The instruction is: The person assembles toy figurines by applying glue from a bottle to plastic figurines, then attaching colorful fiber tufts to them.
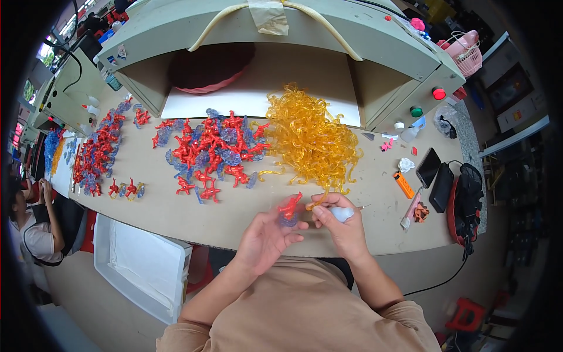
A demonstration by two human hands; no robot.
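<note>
Near the table's front edge, my left hand [257, 239] is closed on a small red plastic figure [290, 206] with a clear blue base, held upright between the fingers. Beside it, my right hand [347, 233] pinches a clear yellow curled plastic piece [317, 203] at the fingertips. That same hand also holds a small white squeeze bottle [342, 213] with a thin needle tip pointing right. Beyond my hands lie a pile of red and blue figures [205, 149] and a tangled heap of yellow curled pieces [311, 138].
More figures [102, 152] lie in a long pile at left. A grey cabinet [281, 29] spans the back. Lighter [404, 185], phone [428, 167] and black pouch [466, 202] lie at right. A white plastic bin [141, 264] stands below left; a co-worker [44, 217] sits far left.
</note>
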